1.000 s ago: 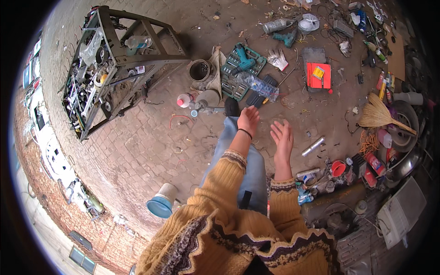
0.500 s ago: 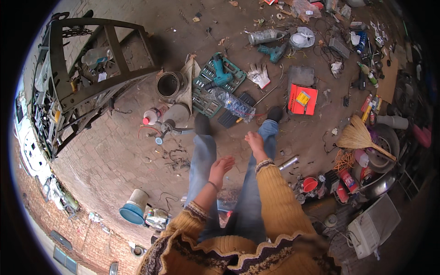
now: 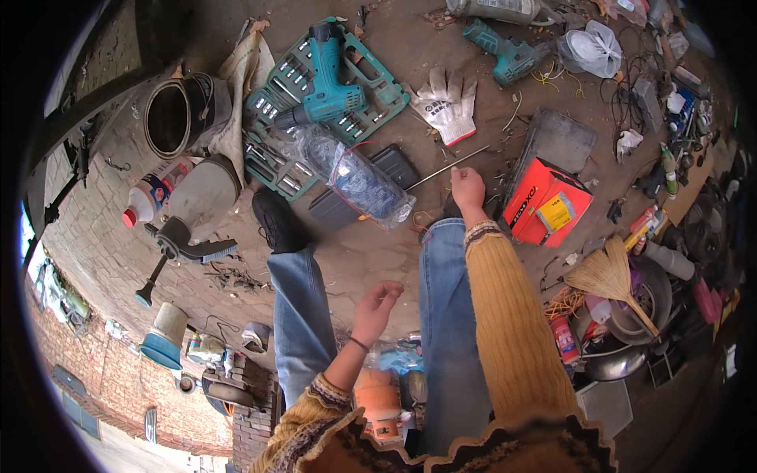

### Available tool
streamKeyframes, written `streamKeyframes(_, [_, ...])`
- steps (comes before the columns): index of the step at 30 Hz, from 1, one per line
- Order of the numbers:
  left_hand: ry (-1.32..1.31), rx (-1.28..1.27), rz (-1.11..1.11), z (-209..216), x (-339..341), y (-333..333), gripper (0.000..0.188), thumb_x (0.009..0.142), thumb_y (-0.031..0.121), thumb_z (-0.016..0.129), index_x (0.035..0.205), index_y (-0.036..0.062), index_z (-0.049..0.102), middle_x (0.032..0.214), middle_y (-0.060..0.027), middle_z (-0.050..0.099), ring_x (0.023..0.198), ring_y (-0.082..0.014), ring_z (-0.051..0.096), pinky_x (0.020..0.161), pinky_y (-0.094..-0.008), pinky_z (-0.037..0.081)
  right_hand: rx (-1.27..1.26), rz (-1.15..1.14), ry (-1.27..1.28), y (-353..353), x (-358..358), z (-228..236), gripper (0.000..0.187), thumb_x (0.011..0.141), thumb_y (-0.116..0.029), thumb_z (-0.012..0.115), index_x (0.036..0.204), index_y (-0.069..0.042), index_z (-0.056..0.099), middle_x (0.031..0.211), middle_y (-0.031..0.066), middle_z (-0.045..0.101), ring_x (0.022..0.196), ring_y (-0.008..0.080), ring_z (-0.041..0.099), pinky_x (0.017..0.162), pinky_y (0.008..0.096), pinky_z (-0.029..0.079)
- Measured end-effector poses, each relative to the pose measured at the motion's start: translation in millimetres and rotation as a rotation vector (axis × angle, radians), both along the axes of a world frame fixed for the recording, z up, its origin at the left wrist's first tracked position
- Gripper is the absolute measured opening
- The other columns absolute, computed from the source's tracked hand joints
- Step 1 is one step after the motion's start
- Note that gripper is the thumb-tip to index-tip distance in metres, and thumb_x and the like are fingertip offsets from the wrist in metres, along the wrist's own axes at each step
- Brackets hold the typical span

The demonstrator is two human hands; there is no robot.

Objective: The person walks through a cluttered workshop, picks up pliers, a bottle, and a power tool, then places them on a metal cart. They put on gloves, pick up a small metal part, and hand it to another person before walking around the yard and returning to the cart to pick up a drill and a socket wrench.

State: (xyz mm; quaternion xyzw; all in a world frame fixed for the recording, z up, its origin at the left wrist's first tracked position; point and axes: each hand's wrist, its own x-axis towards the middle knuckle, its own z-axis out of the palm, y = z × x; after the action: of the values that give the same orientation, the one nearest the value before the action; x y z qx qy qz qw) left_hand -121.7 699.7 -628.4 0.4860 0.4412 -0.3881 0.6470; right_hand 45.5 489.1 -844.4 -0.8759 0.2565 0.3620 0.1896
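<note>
Best served by a slow, low reach over the floor, giving the loose wires enough room to avoid a snag. With something as narrow as the thin rod, better a fingertip pinch than a full fist, clear of the red box on one side and the plastic-wrapped bundle on the other. Rod on the floor, just beyond the right hand, slanting between the dark case and the white glove. Right arm stretched forward over the right leg, wrist nearly straight, fingers curled in toward the palm; nothing visible in the grasp, though impossible to tell for sure. Left hand lower, between the legs and well apart from the tools, elbow bent, fingers loosely curved and partly open, with nothing seen in hold.
</note>
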Motion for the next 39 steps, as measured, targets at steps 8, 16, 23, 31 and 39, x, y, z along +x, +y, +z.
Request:
streamKeyframes(8, [0.066,0.029,-0.042,-0.6,18.0,18.2,0.016,0.098,0.014,0.059,0.108,0.0027,0.066,0.103,-0.0009,0.066,0.098,-0.0097,0.058,0.088,-0.0251,0.045,-0.077,-0.272,-0.165,34.4,-37.9,-64.4,0.036,0.095,-0.032,0.054,0.087,0.002,0.064,0.086,0.0259,0.067,0.088,0.0469,0.063,0.078,0.0523,0.049])
streamKeyframes(16, [-0.158,0.101,0.161,9.7,43.6,37.3,0.012,0.095,0.006,0.058,0.104,0.0007,0.065,0.095,-0.0059,0.069,0.093,-0.0152,0.065,0.086,-0.0286,0.049,0.234,-0.676,-0.432,30.4,6.5,-59.8,0.026,0.089,-0.019,0.071,0.097,0.002,0.057,0.078,0.0105,0.069,0.064,0.0179,0.067,0.052,0.0350,0.052])
streamKeyframes(23, [-0.030,0.178,-0.040,8.5,44.1,48.9,0.012,0.092,0.010,0.064,0.100,0.0026,0.068,0.088,-0.0059,0.069,0.085,-0.0132,0.062,0.081,-0.0282,0.049,0.344,-0.972,-0.291,41.8,65.6,-47.1,0.011,0.086,-0.011,0.073,0.089,-0.004,0.065,0.079,0.0018,0.064,0.062,0.0090,0.057,0.051,0.0228,0.048])
streamKeyframes(31, [-0.263,0.235,-0.029,14.8,63.0,40.3,0.017,0.084,0.005,0.070,0.100,0.0038,0.069,0.091,-0.0072,0.066,0.086,-0.0194,0.064,0.080,-0.0307,0.050,1.137,-1.663,-0.024,71.6,55.2,126.7,0.029,0.095,-0.003,0.057,0.115,0.018,0.052,0.081,0.0045,0.053,0.071,0.0084,0.049,0.062,0.0190,0.047])
streamKeyframes(39, [-0.552,0.589,-0.020,44.3,102.9,31.6,0.027,0.078,0.001,0.072,0.104,0.0060,0.069,0.096,-0.0092,0.064,0.092,-0.0284,0.063,0.083,-0.0371,0.052,1.420,-2.236,0.460,111.4,-17.8,279.5,0.032,0.091,0.000,0.054,0.116,0.017,0.044,0.083,0.0051,0.045,0.069,0.0094,0.043,0.058,0.0183,0.048])
